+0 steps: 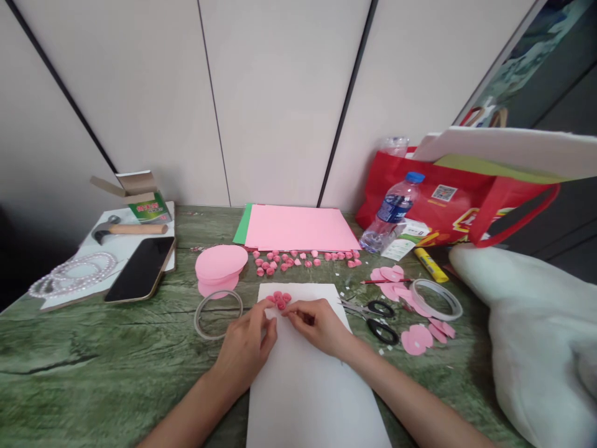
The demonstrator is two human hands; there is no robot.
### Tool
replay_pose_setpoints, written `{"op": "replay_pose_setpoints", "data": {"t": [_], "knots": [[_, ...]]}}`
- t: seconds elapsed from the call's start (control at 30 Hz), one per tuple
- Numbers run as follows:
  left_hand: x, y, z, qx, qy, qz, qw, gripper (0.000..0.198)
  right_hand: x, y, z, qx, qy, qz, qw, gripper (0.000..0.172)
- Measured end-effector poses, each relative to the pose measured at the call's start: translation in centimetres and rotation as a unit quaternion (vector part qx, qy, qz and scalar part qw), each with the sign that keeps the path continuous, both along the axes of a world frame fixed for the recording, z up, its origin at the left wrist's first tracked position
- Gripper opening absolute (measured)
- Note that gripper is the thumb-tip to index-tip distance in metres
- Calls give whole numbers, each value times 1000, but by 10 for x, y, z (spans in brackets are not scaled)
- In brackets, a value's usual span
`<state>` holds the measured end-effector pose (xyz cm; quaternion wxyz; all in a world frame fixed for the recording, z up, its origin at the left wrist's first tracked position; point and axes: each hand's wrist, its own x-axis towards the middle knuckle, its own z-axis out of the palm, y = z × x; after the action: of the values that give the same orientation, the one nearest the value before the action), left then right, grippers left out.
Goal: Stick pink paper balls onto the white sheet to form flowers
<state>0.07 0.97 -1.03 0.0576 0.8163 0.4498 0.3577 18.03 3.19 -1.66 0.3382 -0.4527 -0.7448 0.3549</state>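
Green, wood-grained bench [116, 367] bearing a white sheet [303, 392]. Beyond the white sheet: small pink rolls [260, 271] in a loose row, then pink paper [303, 227] over green paper [241, 228]. Left of the white sheet: tape ring [198, 320], pink ovals [220, 261] and, well apart, white panel [124, 244]. Right of the white sheet: scissors [359, 307], pink discs [417, 340], yellow tube [431, 266] and, farther off, bottle [394, 211].

Near stretch of white sheet [312, 386] open; tape ring [198, 317] blocks left, scissors [368, 312] right; bottle [392, 210], perhaps touching bag [430, 214], beyond.
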Motion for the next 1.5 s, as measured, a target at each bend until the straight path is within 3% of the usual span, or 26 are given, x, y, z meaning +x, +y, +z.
{"op": "replay_pose_setpoints", "data": {"t": [0.27,0.67,1.13,1.3,1.5], "knots": [[-1,0,-2,-44,-22,9,999,20,0,1,-5,24,-49,13,998,27],[1,0,-1,-29,-22,13,999,19,0,2,-4,-3,-17,-13,1000,22],[-1,0,-2,-37,-9,10,999,20,-1,-3,-2,51,-51,15,997,19],[-1,1,-3,-34,-17,9,999,19,4,-1,0,186,-127,11,974,19],[-1,1,-4,-15,-6,16,1000,20,1,6,5,227,-286,56,929,20]]}}
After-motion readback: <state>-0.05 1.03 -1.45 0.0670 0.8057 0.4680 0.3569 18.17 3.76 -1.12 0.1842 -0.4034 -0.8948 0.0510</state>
